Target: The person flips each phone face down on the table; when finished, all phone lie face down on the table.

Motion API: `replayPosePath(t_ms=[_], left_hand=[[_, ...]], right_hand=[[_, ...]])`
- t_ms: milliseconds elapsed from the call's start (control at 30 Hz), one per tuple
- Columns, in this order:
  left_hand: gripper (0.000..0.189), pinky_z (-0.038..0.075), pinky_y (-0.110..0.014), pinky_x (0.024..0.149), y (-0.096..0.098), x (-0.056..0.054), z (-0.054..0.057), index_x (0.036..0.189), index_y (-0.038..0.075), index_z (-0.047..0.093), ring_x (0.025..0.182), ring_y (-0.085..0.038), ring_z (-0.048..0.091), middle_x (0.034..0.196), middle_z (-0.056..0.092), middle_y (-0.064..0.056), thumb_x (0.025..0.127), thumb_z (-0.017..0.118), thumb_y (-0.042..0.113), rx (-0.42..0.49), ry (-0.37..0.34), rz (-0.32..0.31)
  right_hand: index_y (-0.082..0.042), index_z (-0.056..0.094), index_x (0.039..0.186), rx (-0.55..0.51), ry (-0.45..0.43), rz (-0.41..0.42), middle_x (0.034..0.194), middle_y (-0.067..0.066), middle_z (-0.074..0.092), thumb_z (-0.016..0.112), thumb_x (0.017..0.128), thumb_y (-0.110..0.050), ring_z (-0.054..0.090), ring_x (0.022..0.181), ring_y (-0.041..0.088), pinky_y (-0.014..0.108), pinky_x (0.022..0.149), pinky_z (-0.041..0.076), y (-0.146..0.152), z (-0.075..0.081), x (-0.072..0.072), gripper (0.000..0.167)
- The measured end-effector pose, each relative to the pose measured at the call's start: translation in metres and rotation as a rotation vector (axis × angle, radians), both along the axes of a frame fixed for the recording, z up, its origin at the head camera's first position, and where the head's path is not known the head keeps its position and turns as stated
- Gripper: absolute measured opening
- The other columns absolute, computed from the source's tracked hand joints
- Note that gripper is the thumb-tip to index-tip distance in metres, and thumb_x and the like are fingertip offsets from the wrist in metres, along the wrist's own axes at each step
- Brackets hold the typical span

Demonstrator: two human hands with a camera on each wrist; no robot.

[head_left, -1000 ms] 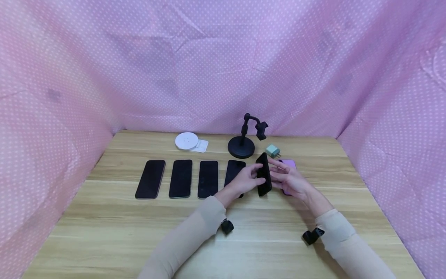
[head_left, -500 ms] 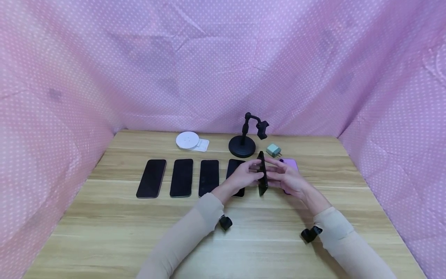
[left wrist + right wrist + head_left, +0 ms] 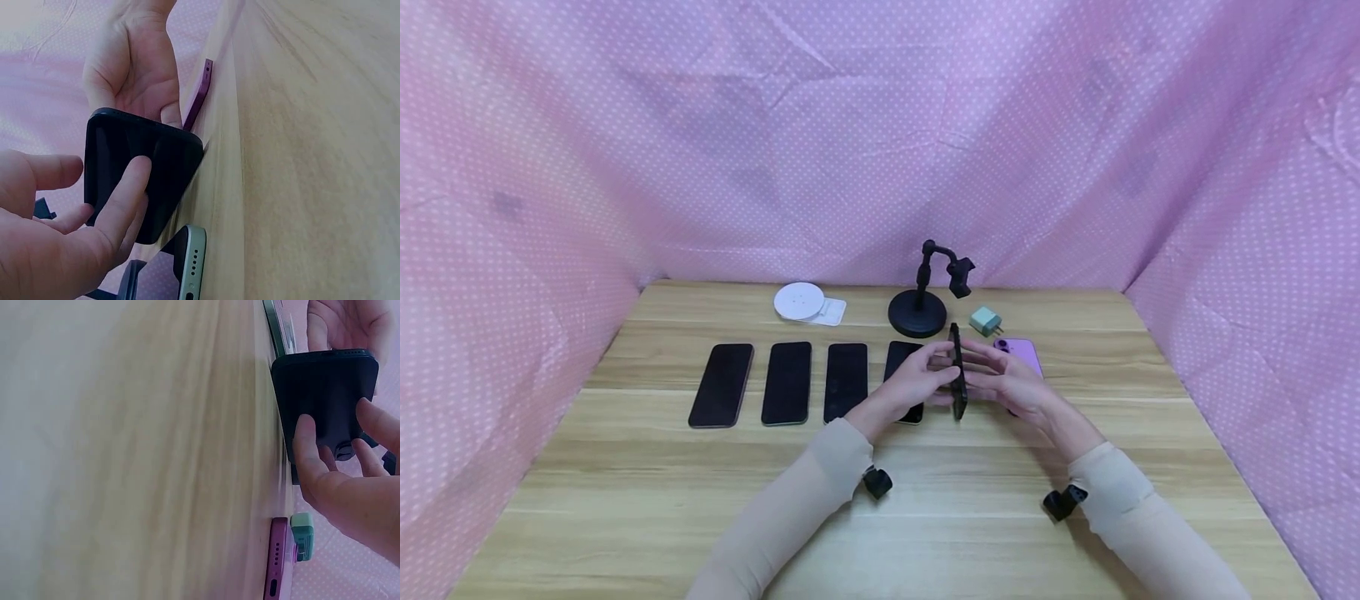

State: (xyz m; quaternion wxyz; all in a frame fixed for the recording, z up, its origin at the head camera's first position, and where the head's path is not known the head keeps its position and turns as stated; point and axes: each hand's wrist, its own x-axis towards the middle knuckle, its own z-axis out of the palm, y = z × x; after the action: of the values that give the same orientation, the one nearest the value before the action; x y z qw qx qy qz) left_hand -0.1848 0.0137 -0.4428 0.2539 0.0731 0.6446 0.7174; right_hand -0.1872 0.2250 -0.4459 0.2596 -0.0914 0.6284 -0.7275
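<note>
A black smartphone (image 3: 958, 375) stands upright on a long side between the two hands, close over the table. On its left face, the left hand (image 3: 917, 379) touches it with extended, spread fingers. In the left wrist view, these fingertips lie against the dark glossy face of the phone (image 3: 172, 159). From the other side the right hand (image 3: 1011, 383) rests spread fingertips on its back, with the camera lenses (image 3: 344, 450) beside them. A purple phone (image 3: 1022, 354) lies partly under the right hand. Under the left hand lies another dark-screened phone (image 3: 900, 360).
Dark-screened phones, a first (image 3: 721, 385), a second (image 3: 786, 383) and a third (image 3: 846, 383), lie in a row at left. Behind stand a black phone holder (image 3: 917, 315), a white round pad (image 3: 799, 302) on a white card (image 3: 832, 312), and a green plug adapter (image 3: 985, 321).
The black phone has turned from showing its face at an angle to nearly edge-on, and has shifted slightly left. Both hands have moved with it. More of the purple phone shows.
</note>
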Motion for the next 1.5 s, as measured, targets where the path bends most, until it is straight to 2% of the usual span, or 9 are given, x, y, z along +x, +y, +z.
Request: replayPosePath(t_ms=[200,533,700,833,1067,1300,1433,1500], left_hand=[[0.051,0.06,-0.046,0.088,0.002,0.001,0.0,0.151,0.012,0.043,0.113,-0.027,0.064,0.14,0.052,-0.015,0.103,0.059,0.007,0.013,-0.015,0.035],[0.049,0.06,-0.044,0.086,0.002,0.001,-0.002,0.149,0.013,0.044,0.114,-0.026,0.063,0.136,0.053,-0.015,0.103,0.059,0.008,0.037,-0.038,0.056],[0.046,0.061,-0.042,0.083,0.005,0.001,-0.003,0.147,0.012,0.046,0.111,-0.028,0.064,0.133,0.054,-0.015,0.103,0.059,0.005,0.067,-0.038,0.063],[0.046,0.062,-0.041,0.082,0.007,0.001,-0.006,0.147,0.011,0.045,0.111,-0.028,0.064,0.133,0.054,-0.015,0.103,0.058,0.004,0.073,-0.039,0.067],[0.047,0.062,-0.042,0.081,0.007,0.0,-0.01,0.148,0.009,0.043,0.11,-0.029,0.065,0.133,0.054,-0.017,0.104,0.056,0.003,0.104,-0.056,0.062],[0.045,0.062,-0.045,0.079,0.004,-0.003,-0.016,0.147,0.008,0.044,0.11,-0.036,0.065,0.131,0.055,-0.017,0.104,0.054,0.001,0.109,-0.076,0.072],[0.045,0.062,-0.046,0.08,0.004,-0.003,-0.019,0.147,0.007,0.044,0.108,-0.035,0.066,0.131,0.056,-0.017,0.104,0.053,0.001,0.096,-0.075,0.07],[0.045,0.062,-0.047,0.08,0.004,-0.003,-0.02,0.148,0.007,0.044,0.106,-0.034,0.067,0.13,0.056,-0.017,0.104,0.053,0.0,0.091,-0.074,0.071]], right_hand=[[-0.006,0.022,0.161,0.017,0.006,0.011,0.159,0.028,0.023,0.056,0.1,0.007,0.061,0.118,0.016,0.035,0.103,0.051,-0.002,0.001,0.002,0.071],[-0.004,0.024,0.16,0.045,0.056,0.036,0.159,0.03,0.024,0.056,0.099,0.009,0.06,0.119,0.014,0.029,0.102,0.05,0.0,-0.002,0.002,0.07],[-0.004,0.029,0.159,0.075,0.054,0.021,0.161,0.023,0.026,0.057,0.099,0.006,0.055,0.127,0.016,0.027,0.104,0.048,0.0,-0.001,0.003,0.067],[-0.004,0.031,0.158,0.111,0.041,0.003,0.163,0.018,0.027,0.06,0.099,0.004,0.055,0.127,0.015,0.025,0.102,0.049,0.001,0.001,0.005,0.067],[0.005,0.029,0.156,0.076,0.002,-0.016,0.159,0.027,0.029,0.059,0.098,0.007,0.061,0.119,0.012,0.03,0.105,0.048,0.006,0.001,0.004,0.065],[0.008,0.03,0.155,0.091,-0.028,-0.067,0.158,0.028,0.031,0.056,0.1,0.007,0.058,0.123,0.015,0.035,0.108,0.044,0.011,-0.002,0.003,0.061],[0.009,0.032,0.153,0.115,-0.028,-0.081,0.157,0.028,0.033,0.056,0.1,0.005,0.058,0.124,0.015,0.034,0.108,0.045,0.013,-0.004,0.003,0.059],[0.01,0.032,0.153,0.136,-0.009,-0.066,0.157,0.029,0.032,0.057,0.101,0.003,0.054,0.129,0.02,0.033,0.108,0.045,0.014,-0.004,0.003,0.058]])
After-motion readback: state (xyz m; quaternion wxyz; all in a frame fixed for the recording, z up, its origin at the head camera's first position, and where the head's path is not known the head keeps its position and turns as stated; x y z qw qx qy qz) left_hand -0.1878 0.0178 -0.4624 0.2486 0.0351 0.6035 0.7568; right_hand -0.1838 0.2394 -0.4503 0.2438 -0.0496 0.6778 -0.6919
